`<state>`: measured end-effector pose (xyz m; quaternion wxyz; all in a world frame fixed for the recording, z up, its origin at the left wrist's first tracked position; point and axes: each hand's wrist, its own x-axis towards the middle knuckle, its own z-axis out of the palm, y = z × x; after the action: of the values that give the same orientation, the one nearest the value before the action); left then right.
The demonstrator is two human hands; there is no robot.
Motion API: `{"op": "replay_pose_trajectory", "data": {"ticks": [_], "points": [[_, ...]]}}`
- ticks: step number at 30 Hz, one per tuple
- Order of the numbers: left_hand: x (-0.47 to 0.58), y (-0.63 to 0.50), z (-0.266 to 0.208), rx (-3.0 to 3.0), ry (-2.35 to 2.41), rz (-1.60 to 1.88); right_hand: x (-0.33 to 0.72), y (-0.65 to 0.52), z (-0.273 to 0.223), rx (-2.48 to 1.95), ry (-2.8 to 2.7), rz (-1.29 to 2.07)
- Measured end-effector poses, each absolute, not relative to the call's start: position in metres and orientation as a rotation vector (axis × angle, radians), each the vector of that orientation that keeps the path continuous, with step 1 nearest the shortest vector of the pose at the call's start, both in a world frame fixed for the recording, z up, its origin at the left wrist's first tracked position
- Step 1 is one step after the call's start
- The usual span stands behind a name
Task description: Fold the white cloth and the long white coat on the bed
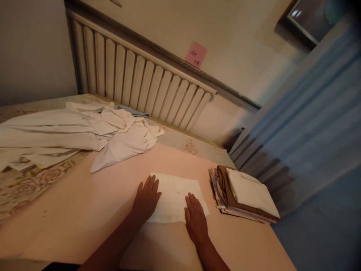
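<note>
Broadly, a pink sheet (109, 188) spreads beneath everything, loose white garments (81, 130) heaped across its far left edge. A folded stack (248, 195) sits toward the right. Just left of that, a white cloth (174, 197) lies flat. Left hand (146, 198) and right hand (196, 218) rest palm-down at its opposite sides, fingers extended.

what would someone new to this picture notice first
Probably the bright white cloth lying flat on the pink sheet, with the left hand at its left edge and the right hand at its lower right. Next come the rumpled white heap at far left and the folded stack to the right.
</note>
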<state>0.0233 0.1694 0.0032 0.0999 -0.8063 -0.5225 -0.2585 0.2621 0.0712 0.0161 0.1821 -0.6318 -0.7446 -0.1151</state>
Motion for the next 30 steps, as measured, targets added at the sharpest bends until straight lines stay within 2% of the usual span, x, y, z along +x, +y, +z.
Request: {"op": "replay_pose_trajectory", "data": {"ticks": [30], "points": [[0.0241, 0.1708, -0.0013, -2.390, -1.537, -0.821, 0.2634, 0.0722, 0.0153, -1.745, -2.068, -0.321]]}}
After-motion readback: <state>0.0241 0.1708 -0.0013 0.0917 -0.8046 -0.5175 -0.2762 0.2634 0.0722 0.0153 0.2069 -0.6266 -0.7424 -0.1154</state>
